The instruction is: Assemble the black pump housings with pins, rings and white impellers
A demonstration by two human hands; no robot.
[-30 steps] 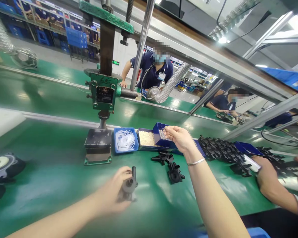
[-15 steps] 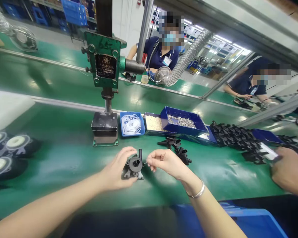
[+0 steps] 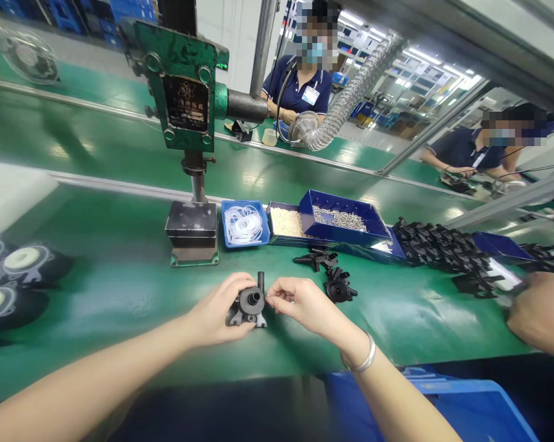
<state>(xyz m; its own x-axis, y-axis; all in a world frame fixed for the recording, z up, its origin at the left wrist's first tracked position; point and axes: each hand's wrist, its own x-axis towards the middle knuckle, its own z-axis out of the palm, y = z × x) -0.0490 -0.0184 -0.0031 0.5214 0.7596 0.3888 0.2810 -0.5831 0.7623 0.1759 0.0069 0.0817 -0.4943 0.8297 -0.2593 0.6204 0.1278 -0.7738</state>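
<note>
the left hand [image 3: 221, 307] is clamping around a black part [image 3: 253, 299] in the near middle of the green surface [image 3: 134, 307], and its palm and fingers are covering the left side of this part. the right hand [image 3: 299, 301] is pinching a tiny piece [image 3: 267, 300] at the right side of the part; the fingertips are almost hiding it. another person's hand [image 3: 541, 313] is being cut off by the right edge, and i cannot tell what it is holding. one blue bin [image 3: 479, 385] is running out at the bottom, and one green press [image 3: 184, 67] at the top. on the left, three round parts [image 3: 21, 261] are showing, two of them cut by the edge. farther from the hands, one blue tray [image 3: 246, 244] is holding white loops, and one blue box [image 3: 325, 229] many metal pins. two loose black parts [image 3: 340, 288] are lying to the right; beyond them, a black pile [image 3: 442, 248] is overlapping too much for counting.
</note>
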